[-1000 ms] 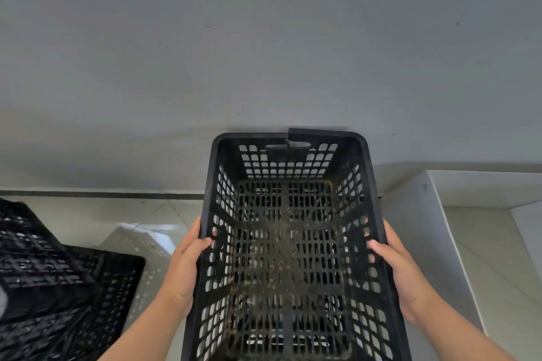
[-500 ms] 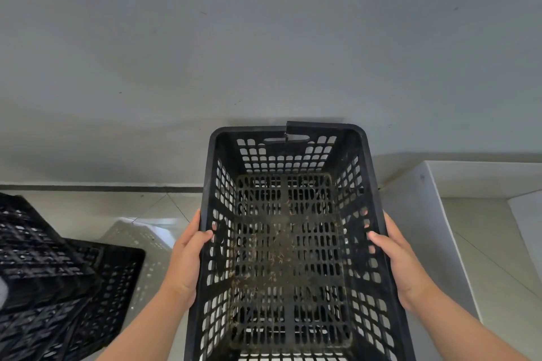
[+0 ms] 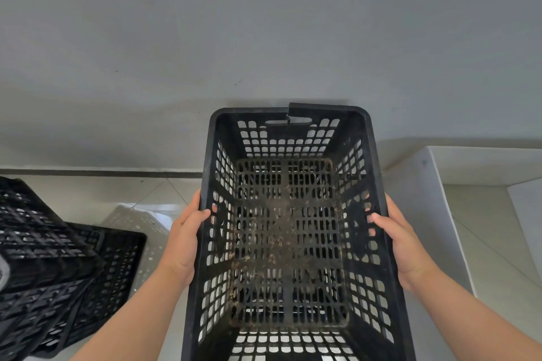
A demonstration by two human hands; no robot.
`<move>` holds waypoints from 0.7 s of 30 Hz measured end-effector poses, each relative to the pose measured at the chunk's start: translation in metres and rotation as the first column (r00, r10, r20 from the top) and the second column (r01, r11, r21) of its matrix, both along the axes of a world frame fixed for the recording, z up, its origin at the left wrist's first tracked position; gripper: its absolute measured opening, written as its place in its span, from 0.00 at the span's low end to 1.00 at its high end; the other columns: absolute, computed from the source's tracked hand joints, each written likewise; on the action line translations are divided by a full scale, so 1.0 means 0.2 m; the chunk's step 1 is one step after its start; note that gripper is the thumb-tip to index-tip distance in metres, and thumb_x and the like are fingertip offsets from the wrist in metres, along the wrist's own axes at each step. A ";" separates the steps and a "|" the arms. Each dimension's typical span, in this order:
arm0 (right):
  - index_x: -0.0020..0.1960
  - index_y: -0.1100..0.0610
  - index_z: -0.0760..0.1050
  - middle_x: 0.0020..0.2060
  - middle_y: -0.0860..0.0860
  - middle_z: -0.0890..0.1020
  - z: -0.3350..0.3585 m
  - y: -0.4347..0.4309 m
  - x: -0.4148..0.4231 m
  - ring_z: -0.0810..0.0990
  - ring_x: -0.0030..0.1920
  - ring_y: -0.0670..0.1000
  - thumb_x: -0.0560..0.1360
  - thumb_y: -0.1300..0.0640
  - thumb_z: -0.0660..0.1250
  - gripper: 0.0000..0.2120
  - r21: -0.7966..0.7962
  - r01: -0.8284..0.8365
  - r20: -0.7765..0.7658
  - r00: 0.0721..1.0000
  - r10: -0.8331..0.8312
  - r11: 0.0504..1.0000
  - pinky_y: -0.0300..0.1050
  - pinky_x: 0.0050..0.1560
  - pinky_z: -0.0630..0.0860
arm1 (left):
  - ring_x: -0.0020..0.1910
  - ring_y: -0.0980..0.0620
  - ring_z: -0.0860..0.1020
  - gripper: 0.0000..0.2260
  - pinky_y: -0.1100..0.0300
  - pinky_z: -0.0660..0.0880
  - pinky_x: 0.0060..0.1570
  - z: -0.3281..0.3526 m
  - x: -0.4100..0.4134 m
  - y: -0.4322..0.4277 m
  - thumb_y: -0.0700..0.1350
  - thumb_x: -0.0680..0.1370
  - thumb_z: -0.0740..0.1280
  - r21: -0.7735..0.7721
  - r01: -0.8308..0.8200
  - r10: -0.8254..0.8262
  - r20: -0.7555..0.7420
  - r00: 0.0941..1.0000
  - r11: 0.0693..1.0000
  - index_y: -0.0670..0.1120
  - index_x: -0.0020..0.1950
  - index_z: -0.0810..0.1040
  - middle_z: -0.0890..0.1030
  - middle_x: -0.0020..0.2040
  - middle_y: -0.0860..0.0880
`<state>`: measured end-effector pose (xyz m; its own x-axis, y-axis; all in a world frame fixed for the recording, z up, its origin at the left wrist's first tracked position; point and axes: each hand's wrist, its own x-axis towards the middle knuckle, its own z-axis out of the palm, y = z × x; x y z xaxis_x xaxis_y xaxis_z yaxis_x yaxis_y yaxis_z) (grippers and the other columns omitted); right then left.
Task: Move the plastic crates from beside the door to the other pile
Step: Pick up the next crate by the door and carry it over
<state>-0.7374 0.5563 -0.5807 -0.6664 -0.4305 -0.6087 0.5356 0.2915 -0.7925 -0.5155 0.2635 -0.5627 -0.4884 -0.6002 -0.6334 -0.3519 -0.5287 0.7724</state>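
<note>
I hold a black perforated plastic crate (image 3: pixel 289 243) upright in front of me, above the floor, its open top facing me. Its far rim is cracked near the handle slot, and dry debris lies on its bottom. My left hand (image 3: pixel 183 240) grips the left wall with fingers hooked over the rim. My right hand (image 3: pixel 401 243) grips the right wall the same way. A pile of black crates (image 3: pixel 50 267) lies on the floor at the lower left.
A grey wall (image 3: pixel 264 38) stands straight ahead, meeting the light tiled floor (image 3: pixel 96 193). A white perforated crate (image 3: pixel 137 223) lies behind the black pile. A white panel or box (image 3: pixel 428 214) stands at the right.
The crate has risen a little in view and come closer, still held by both hands. The floor pile has shifted slightly left.
</note>
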 end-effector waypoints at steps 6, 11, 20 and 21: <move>0.73 0.36 0.71 0.68 0.48 0.82 -0.01 -0.01 0.01 0.81 0.68 0.57 0.84 0.56 0.59 0.22 0.004 -0.006 -0.010 1.000 0.006 1.000 0.68 0.70 0.74 | 0.59 0.40 0.83 0.20 0.39 0.79 0.60 0.01 -0.01 -0.01 0.43 0.84 0.57 -0.022 0.014 -0.014 0.011 1.000 1.000 0.60 0.72 0.76 0.86 0.59 0.47; 0.72 0.36 0.72 0.67 0.48 0.82 -0.01 -0.01 0.01 0.80 0.68 0.58 0.84 0.56 0.60 0.22 0.040 0.004 -0.037 0.999 -0.002 0.999 0.68 0.71 0.73 | 0.56 0.40 0.84 0.20 0.38 0.80 0.57 0.02 -0.01 0.01 0.41 0.84 0.57 -0.055 0.018 -0.017 0.030 0.999 0.998 0.62 0.65 0.79 0.86 0.57 0.44; 0.80 0.44 0.65 0.70 0.41 0.77 0.18 -0.03 0.05 0.76 0.70 0.47 0.84 0.58 0.61 0.26 0.117 0.049 -0.094 0.995 -0.038 0.992 0.59 0.76 0.69 | 0.50 0.56 0.86 0.20 0.61 0.82 0.44 0.17 -0.02 0.03 0.38 0.83 0.59 -0.195 0.133 -0.121 0.069 0.990 0.972 0.62 0.67 0.74 0.86 0.56 0.58; 0.82 0.46 0.62 0.75 0.42 0.72 0.23 -0.04 0.05 0.71 0.75 0.46 0.84 0.59 0.61 0.27 0.124 0.048 -0.104 0.994 -0.035 0.991 0.55 0.78 0.65 | 0.52 0.58 0.85 0.21 0.62 0.82 0.47 0.20 -0.03 0.03 0.38 0.83 0.59 -0.193 0.122 -0.111 0.065 0.992 0.974 0.61 0.68 0.74 0.85 0.58 0.60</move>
